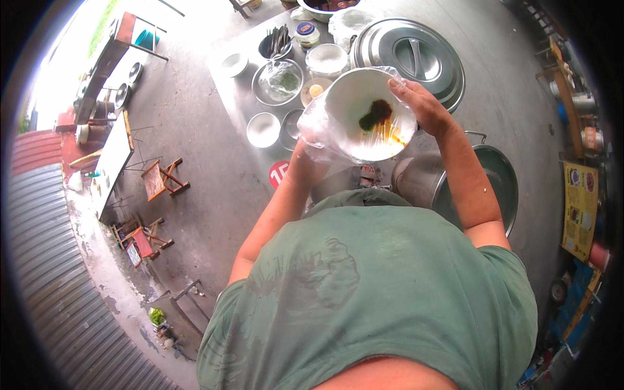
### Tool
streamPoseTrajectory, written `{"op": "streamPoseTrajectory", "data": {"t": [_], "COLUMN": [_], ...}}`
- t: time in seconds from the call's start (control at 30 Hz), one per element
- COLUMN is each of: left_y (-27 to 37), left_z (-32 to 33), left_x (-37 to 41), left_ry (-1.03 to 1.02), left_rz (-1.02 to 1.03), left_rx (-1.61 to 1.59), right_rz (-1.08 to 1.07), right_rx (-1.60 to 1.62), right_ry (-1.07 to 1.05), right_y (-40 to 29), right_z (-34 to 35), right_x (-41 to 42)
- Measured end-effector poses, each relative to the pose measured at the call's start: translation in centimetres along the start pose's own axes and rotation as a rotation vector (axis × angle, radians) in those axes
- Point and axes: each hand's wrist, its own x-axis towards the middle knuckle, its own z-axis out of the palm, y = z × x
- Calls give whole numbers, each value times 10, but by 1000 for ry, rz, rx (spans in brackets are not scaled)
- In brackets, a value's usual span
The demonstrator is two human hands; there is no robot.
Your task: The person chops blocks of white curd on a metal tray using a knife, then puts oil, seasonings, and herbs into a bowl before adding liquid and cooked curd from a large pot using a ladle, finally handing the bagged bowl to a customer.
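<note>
A white bowl (341, 97) lined with a clear plastic bag (317, 124) is held up over the near edge of the table. Dark sauce, chopped greens and orange-yellow liquid (378, 117) lie inside it. My right hand (420, 105) grips the bowl's right rim, thumb on the bag. My left hand (312, 156) is at the bowl's lower left, its fingers largely hidden by bowl and plastic; it appears to support them.
On the table stand a large lidded steel pot (453, 63), a tray with bagged greens (258, 90), a utensil container (265, 51), a jar (307, 36) and white bowls (263, 129). Another large pot (480, 185) stands at my right. Folding stools (163, 180) are at left.
</note>
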Motion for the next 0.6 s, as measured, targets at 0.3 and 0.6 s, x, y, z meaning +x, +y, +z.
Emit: {"op": "streamPoseTrajectory", "data": {"t": [0.3,0.6], "left_y": [20,31], "left_z": [-5,7], "left_x": [12,-2], "left_ry": [49,542], "left_rz": [207,285], "left_rx": [1772,412], "right_rz": [-20,-213], "right_rx": [-107,-909], "right_ry": [-107,699], "right_y": [-3,31], "right_z": [10,-65], "right_x": [35,85]}}
